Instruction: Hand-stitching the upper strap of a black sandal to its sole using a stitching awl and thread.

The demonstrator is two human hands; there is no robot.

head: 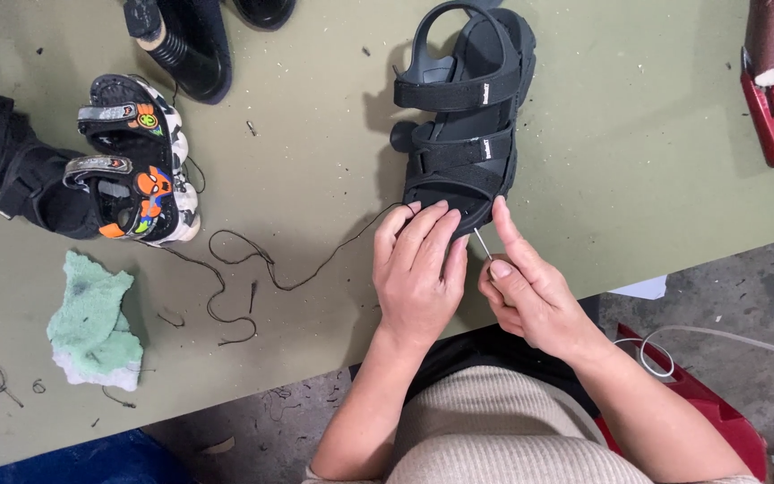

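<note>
On an olive worktable (656, 161), a black strapped sandal (466, 108) lies toe toward the worker, the left hand (418, 269) pressing flat, fingers together, on its front edge while the right hand (530, 291) pinches a needle (483, 243) beside the toe; dark thread (262, 269) trails left.

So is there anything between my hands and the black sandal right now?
Nothing visible. The left hand lies directly on the toe end of the black sandal, and the right hand touches its edge while holding a thin needle against it.
</note>
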